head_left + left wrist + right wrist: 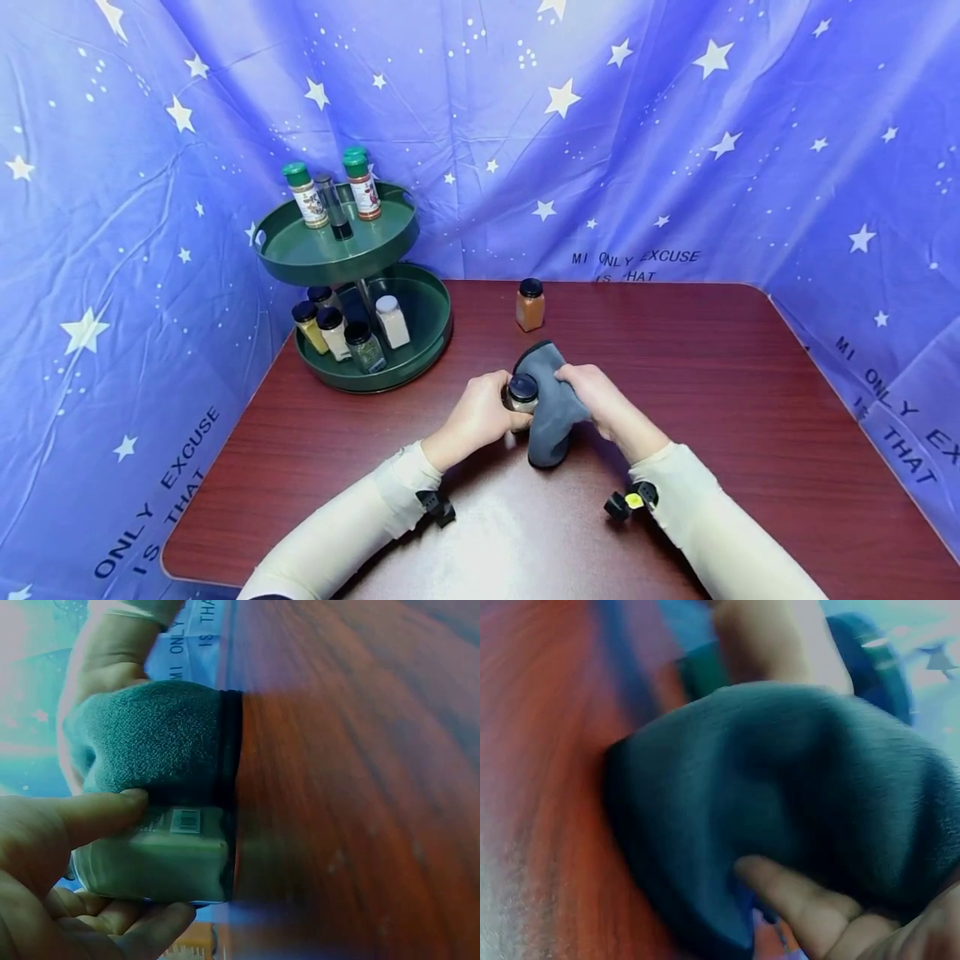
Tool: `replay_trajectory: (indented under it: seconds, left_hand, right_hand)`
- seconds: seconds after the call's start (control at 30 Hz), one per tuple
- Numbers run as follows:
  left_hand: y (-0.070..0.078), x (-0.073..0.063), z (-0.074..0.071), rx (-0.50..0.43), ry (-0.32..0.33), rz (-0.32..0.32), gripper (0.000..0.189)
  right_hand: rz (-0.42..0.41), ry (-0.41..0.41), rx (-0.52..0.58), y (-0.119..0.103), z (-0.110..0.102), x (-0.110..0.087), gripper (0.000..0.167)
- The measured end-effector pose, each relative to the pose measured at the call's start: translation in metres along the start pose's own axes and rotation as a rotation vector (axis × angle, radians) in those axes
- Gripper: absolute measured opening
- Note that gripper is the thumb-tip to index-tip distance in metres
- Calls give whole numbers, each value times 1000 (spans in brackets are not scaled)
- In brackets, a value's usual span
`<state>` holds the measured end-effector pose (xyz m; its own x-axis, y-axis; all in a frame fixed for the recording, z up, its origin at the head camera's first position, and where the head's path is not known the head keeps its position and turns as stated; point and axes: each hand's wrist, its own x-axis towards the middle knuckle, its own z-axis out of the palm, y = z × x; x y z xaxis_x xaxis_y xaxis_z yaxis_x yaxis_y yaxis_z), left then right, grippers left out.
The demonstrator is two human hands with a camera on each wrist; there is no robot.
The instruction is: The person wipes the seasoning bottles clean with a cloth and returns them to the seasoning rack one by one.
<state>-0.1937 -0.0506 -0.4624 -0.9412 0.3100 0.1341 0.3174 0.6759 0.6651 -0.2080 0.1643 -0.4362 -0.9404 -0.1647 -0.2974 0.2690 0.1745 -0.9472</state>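
Observation:
My left hand (482, 410) grips a small spice jar (522, 392) with a black lid, thumb on one side and fingers round the other. In the left wrist view the jar (157, 862) shows clear walls, pale contents and a barcode label. My right hand (603, 404) holds a grey cloth (553, 408) with a dark edge, bunched against the jar's side. The cloth (157, 739) covers part of the jar in the left wrist view. In the right wrist view the cloth (795, 787) hides the jar, with my right fingers (795, 896) pressed into its folds.
A two-tier green turntable rack (345, 262) stands at the back left. Green-capped shakers (306, 198) sit on its top tier, several jars (365, 348) on the lower one. An orange-brown spice jar (530, 307) with a black lid stands behind my hands on the red-brown table (712, 350).

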Motion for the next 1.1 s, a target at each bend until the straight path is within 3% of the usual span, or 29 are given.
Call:
replay_trajectory:
  seconds: [0.1,0.23,0.33,0.5,0.67,0.87,0.97,1.1]
  left_hand:
    - [0,0,-1,-5,-8,-7,41]
    - [-1,1,-3,-18,-28,-13,43]
    - [-2,3,-5,-38,-42,-6,42]
    - [-6,6,-8,-88,-87,18,42]
    - [-11,10,-11,-128,-127,30,42]
    - [-9,11,-15,-111,-183,12,50]
    - [-6,7,-16,-63,-164,-6,61]
    - [1,1,-13,45,-78,-38,74]
  right_hand:
    - [-8,7,42,0,1,0,21]
    - [-69,55,197,-14,-5,-7,23]
    - [-82,16,283,-25,-13,-13,25]
    - [-70,-47,278,-32,-25,-15,25]
    - [-87,-33,321,-33,-31,-14,25]
    - [-83,-43,313,-33,-34,-16,24]
    - [-99,-32,304,-33,-34,-16,24]
    - [-130,-10,273,-33,-34,-16,27]
